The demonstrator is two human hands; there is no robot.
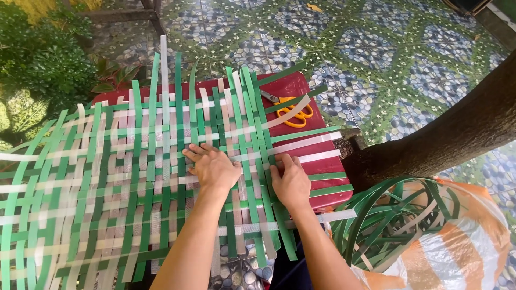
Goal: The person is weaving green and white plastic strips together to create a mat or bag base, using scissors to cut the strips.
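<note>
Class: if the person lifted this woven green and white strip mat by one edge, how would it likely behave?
The woven mat would probably sag, since it overhangs the red table. Loose strip ends may slip out. It looks light: thin flat strips.

Woven mat (pixel 123 177) of green and clear strips covers most of the red table (pixel 322 161); bare strip only along its right edge. Scissors (pixel 293 110) occupy the far right corner. Tree trunk (pixel 446 134) and bag of loose strips (pixel 430 236) block the right side.

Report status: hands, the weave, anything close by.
Left hand and right hand flat on green and translucent woven plastic strip mat. Mat on red table. Orange-handled scissors beyond hands, apart.
</note>
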